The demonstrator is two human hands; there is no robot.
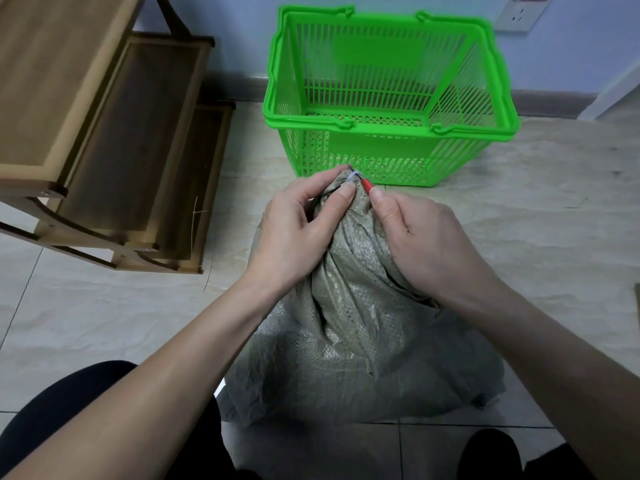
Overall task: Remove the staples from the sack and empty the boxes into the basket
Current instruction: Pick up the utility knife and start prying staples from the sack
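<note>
A grey-green woven sack (349,341) stands on the tiled floor between my knees, its neck bunched upward. My left hand (298,223) grips the bunched neck near the top, thumb pressed beside a small white fastener (354,176). My right hand (422,233) holds a small red-handled tool (366,185), whose tip meets the fastener at the sack's top. The boxes are hidden inside the sack. A bright green plastic basket (388,133) stands just beyond the sack with nothing in it, handles folded down on its rim.
A wooden stepped shelf (104,133) stands at the left against the wall. A wall socket (519,12) sits at the upper right. Pale floor tiles (554,220) spread to the right of the sack.
</note>
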